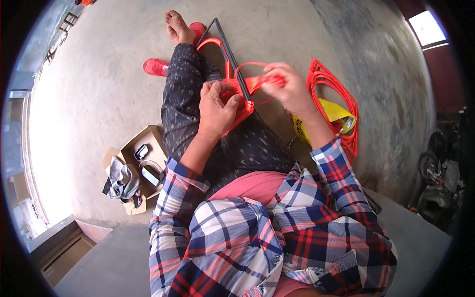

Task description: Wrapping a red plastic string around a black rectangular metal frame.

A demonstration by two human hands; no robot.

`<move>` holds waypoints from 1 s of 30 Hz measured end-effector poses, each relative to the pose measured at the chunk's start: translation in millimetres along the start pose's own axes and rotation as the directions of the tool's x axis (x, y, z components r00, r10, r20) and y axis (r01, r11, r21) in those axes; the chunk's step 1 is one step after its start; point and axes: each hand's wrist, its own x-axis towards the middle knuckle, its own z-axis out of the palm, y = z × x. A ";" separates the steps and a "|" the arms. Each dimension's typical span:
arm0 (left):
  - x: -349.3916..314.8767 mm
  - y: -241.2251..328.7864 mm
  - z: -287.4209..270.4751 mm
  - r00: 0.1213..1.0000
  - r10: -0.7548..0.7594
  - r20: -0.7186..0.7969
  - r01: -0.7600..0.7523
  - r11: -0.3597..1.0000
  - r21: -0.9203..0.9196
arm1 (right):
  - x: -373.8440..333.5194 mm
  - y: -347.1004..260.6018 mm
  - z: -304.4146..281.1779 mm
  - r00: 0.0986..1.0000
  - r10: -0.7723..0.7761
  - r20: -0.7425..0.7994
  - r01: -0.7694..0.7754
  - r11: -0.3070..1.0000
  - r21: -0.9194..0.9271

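A dark, thin-barred frame (216,29) rests across my lap, part of its bars wrapped in red plastic cord (228,69). My left hand (217,109) grips the red-wrapped part beside the frame's long bar, its fingertips partly hidden in the cord. On the other side of that bar, my right hand (293,90) is closed around a bundle of red cord (267,82), slightly blurred by motion. A thin loop of cord bows out above and below the bundle. Where the bar ends, tight red windings (249,106) cover the corner.
On the floor at right lies a red-wrapped frame or coil (336,81) with a yellow bag (330,111) in it. An open cardboard box (153,141) at left holds small devices, with a grey cloth (122,179) at its edge. Red slippers (156,67) lie near my bare foot.
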 end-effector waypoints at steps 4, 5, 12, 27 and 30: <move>-19.4 18.2 3.0 0.967 -0.100 0.236 0.136 0.981 -0.141 | 1.1 -20.2 -40.6 0.969 0.232 -0.080 -0.089 0.638 0.765; -24.7 11.7 16.4 0.947 -0.188 0.260 0.255 0.933 -0.255 | 1.6 -22.5 -46.1 0.989 0.139 -0.045 -0.029 0.492 0.870; -31.1 11.2 24.7 0.931 -0.238 0.276 0.333 0.861 -0.383 | -13.5 -56.9 -38.0 0.986 0.087 -0.142 0.023 0.772 0.635; -28.7 9.8 29.4 0.919 -0.247 0.307 0.362 0.834 -0.415 | 6.7 -107.1 -91.4 0.979 0.176 -0.104 0.118 -0.069 0.991; -27.1 8.6 27.8 0.897 -0.316 0.311 0.411 0.855 -0.317 | -9.9 -153.7 -98.8 0.998 -0.019 -0.065 0.059 -0.226 0.972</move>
